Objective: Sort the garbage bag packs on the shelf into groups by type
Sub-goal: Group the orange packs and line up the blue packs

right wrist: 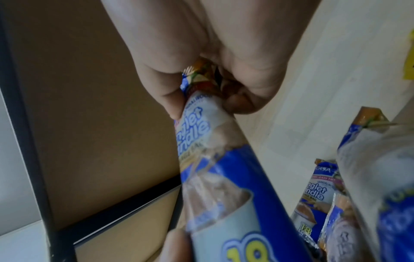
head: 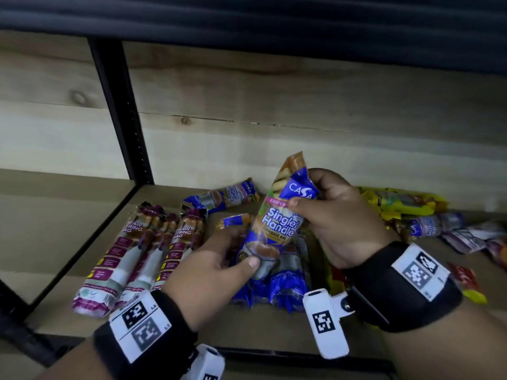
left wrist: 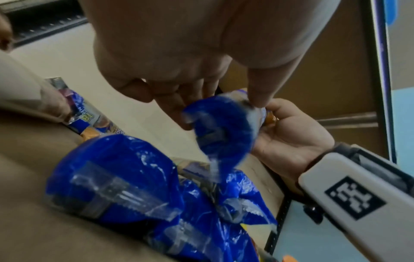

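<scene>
The right hand [head: 337,218] hides the top of the blue pack [head: 279,215]. The packs at the shelf's [head: 164,319] right end [head: 466,237] are too blurry to read.

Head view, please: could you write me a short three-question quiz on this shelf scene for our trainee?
1. True or false: both hands hold the same blue pack.
2. Which packs lie in a neat row at the left of the shelf? A) yellow packs B) maroon drawstring packs C) red packs
3. Fill in: the right hand grips the blue pack near its ____ end, the left hand near its lower end.

Key:
1. True.
2. B, the maroon drawstring packs; the yellow packs lie in a loose heap at the right.
3. Upper.
</scene>
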